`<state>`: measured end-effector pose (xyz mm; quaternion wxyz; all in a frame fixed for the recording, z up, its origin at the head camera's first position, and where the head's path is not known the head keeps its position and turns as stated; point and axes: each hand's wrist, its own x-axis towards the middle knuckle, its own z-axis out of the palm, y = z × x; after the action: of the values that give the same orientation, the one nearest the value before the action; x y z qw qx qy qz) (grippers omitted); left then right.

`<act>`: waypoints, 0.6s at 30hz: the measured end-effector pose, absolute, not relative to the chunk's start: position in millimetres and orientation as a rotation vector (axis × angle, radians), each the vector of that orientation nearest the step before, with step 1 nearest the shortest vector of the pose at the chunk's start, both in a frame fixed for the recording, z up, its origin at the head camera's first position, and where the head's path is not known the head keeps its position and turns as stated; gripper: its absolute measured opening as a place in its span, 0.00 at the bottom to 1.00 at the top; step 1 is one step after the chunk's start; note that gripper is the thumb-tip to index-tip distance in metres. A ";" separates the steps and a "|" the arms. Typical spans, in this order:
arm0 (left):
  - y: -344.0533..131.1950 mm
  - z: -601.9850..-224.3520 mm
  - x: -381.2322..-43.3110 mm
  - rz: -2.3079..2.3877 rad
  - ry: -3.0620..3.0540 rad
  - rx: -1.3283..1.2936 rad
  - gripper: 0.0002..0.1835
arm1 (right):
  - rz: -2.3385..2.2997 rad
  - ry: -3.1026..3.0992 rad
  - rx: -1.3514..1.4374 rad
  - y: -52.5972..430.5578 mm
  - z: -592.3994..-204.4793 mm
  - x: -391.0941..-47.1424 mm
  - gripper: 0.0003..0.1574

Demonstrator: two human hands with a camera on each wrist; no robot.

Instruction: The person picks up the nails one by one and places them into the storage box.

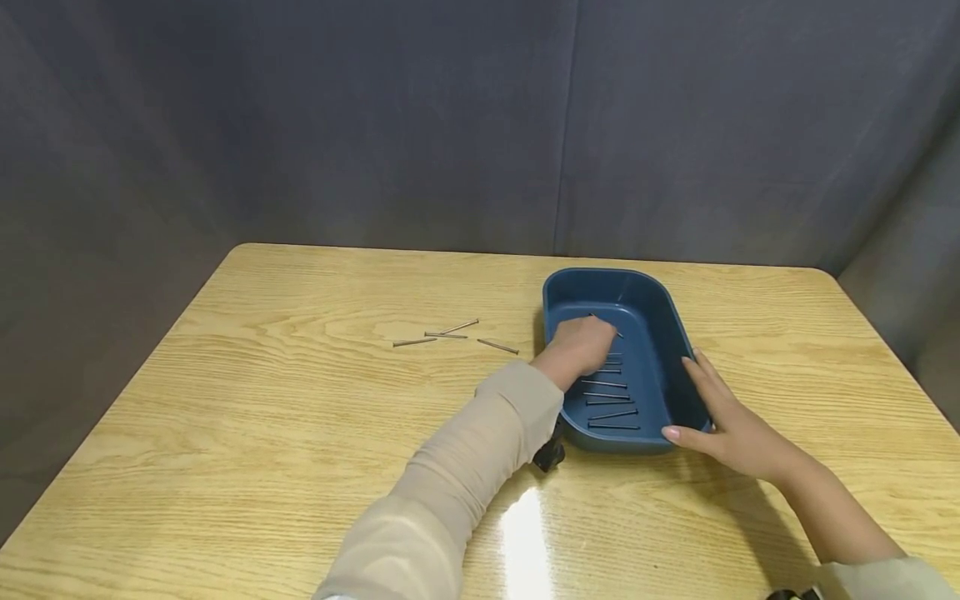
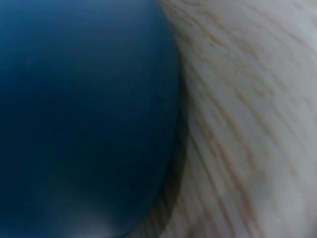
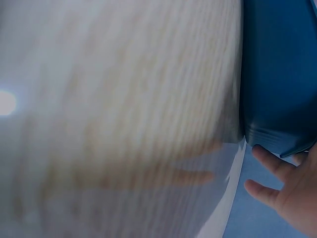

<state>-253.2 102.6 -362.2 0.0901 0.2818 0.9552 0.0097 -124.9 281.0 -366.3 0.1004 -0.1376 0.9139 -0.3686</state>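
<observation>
A deep blue plastic tray (image 1: 648,350) with rounded corners stands on the table, right of centre. My left hand (image 1: 583,343) reaches over its left side, fingers curled down and hidden from the head camera. The ends of a nail (image 1: 619,335) show on either side of that hand's knuckles, at its fingers. On the tray floor, several nails (image 1: 613,414) lie roughly side by side in a column. Against the tray's near right corner rests my right hand (image 1: 731,429), fingers fairly straight and spread, thumb at the rim. Its fingers (image 3: 270,161) show beside the outer wall in the right wrist view.
Left of the tray, several loose nails (image 1: 450,335) lie on the wood-grain table (image 1: 300,400). A dark wrist camera (image 1: 550,454) sits under the left wrist, close by the tray's near left corner. Grey curtain (image 1: 450,125) hangs behind the table.
</observation>
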 end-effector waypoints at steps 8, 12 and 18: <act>104.4 -364.3 -253.9 -0.014 2.842 0.817 0.17 | -1.068 2.691 -0.386 281.3 -365.2 -125.3 0.59; 106.1 -366.5 -254.3 -0.028 2.833 0.803 0.18 | -1.067 2.697 -0.392 281.9 -366.4 -124.7 0.59; 107.0 -367.5 -254.7 -0.026 2.841 0.793 0.18 | -1.065 2.703 -0.394 282.2 -366.7 -124.8 0.59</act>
<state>-254.7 107.0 -367.5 0.0956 0.2676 0.9587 -0.0087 -124.8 282.2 -366.7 0.1049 -0.1337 0.9169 -0.3612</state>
